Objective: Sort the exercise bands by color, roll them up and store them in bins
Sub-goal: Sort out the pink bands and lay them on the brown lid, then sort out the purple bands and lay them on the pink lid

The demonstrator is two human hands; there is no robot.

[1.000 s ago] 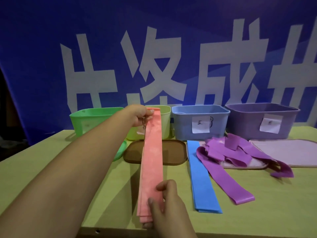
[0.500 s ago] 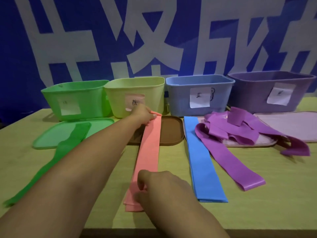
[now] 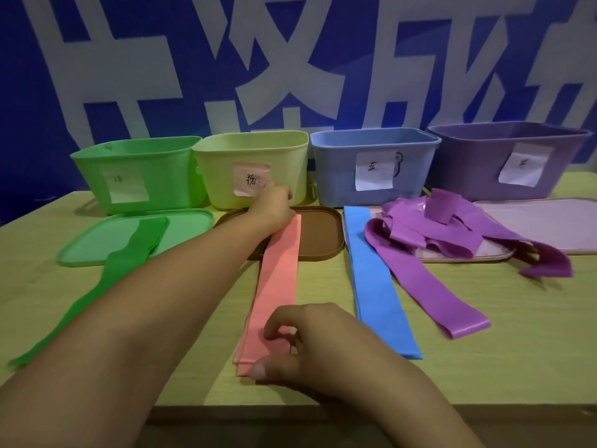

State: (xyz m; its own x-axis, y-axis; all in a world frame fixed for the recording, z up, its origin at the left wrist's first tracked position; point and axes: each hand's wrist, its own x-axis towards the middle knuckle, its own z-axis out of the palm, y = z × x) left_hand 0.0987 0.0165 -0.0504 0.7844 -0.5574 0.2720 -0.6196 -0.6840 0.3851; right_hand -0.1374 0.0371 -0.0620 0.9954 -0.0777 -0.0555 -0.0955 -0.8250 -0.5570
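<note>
Spanning both hands' grips, pink band (image 3: 277, 279)

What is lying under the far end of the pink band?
The pink band runs onto a brown lid. The left hand covers its very tip.

Left hand (image 3: 274, 210) outstretched, fingers curled; right hand (image 3: 323, 347) near, fingers pinching

Pink band (image 3: 277, 279) stretched flat on table (image 3: 484, 367), left hand (image 3: 274, 210) holding far end, right hand (image 3: 310, 347) pinching near end.
</note>
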